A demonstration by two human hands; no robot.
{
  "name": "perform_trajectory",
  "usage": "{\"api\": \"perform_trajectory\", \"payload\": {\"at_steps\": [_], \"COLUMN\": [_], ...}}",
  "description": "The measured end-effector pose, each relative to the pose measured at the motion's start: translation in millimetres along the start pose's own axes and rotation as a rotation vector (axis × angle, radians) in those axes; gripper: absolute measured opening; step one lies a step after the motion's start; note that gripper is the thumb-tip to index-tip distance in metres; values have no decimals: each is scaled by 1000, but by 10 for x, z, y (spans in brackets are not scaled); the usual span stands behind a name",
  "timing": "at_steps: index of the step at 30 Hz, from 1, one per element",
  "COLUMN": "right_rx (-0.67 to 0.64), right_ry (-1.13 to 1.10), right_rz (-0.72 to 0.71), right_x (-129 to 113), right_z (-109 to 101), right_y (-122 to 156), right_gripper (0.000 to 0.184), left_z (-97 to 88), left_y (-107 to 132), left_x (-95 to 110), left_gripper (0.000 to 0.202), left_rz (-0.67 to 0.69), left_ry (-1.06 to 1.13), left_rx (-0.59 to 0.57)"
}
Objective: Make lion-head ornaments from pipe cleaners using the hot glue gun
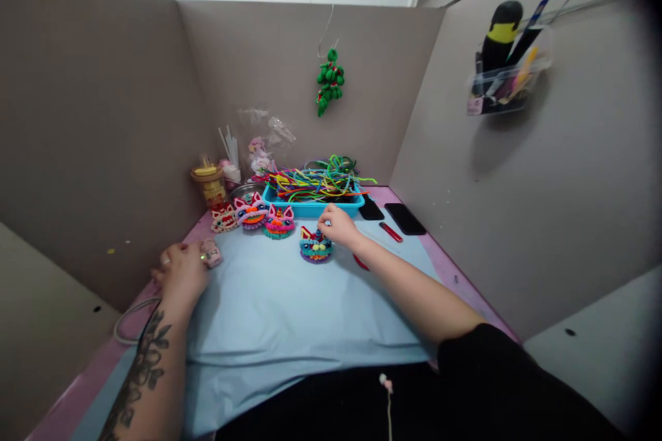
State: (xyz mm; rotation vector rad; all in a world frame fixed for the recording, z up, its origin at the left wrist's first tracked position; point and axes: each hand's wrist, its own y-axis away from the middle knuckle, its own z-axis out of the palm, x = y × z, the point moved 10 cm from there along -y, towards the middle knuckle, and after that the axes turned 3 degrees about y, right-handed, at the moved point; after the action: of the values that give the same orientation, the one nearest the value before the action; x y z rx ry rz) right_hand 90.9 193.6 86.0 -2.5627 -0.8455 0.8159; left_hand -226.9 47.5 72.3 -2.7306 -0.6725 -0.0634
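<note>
My right hand (337, 226) is closed in a pinch at the top right of a small animal head of fuzzy craft stems (315, 248). That head is teal, purple and yellow with a red-and-yellow ear, and rests upright on the pale blue cloth (269, 310). The fingertips hide part of its top. To the left, my left hand (181, 269) lies low at the table edge, its visible fingers loosely bent and apart. Beside it sits a small pink box-like object (211, 253). Behind stand similar heads in pink and teal (279, 222), orange and purple (251, 211), and cream and red (224, 218).
A blue tray (310, 209) heaped with colourful craft stems (315, 180) stands at the back. Right of it lie two dark phone-like slabs (405, 218) and a red tool (391, 232). A lidded cup (211, 186) stands back left; a grey cable (124, 324) loops near my left forearm.
</note>
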Motion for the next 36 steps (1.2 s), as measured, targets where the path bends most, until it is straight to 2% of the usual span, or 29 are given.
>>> {"api": "perform_trajectory", "payload": {"at_steps": [2, 3, 5, 7, 9, 12, 16, 21, 29, 36], "right_rx": [-9, -15, -25, -32, -31, -17, 21, 25, 26, 130], "right_ry": [6, 8, 14, 24, 34, 38, 44, 43, 32, -24], "right_rz": [-28, -43, -63, -78, -95, -101, -42, -26, -16, 1], "right_x": [-28, -41, -57, -70, -89, -95, -35, -40, -20, 5], "right_z": [-5, -6, -4, 5, 14, 27, 23, 26, 33, 14], "right_y": [0, -3, -11, -16, -11, 9, 38, 62, 68, 103], "right_gripper": [14, 14, 14, 15, 15, 15, 13, 13, 13, 14], "left_z": [-287, -356, -341, -246, -71, 281, 630, 839, 928, 897], "left_y": [96, 141, 225, 239, 158, -68, -230, -187, -151, -126], "left_x": [340, 561, 1101, 1571, 1929, 2198, 2183, 2043, 2089, 2103], "left_gripper": [46, 45, 42, 38, 38, 35, 33, 29, 25, 19], "left_rz": [141, 231, 458, 597, 652, 576, 383, 276, 281, 263], "left_ry": [51, 106, 230, 348, 471, 648, 878, 1060, 1220, 1266], "left_rx": [135, 134, 28, -52, -104, -161, -164, -189, -270, -271]}}
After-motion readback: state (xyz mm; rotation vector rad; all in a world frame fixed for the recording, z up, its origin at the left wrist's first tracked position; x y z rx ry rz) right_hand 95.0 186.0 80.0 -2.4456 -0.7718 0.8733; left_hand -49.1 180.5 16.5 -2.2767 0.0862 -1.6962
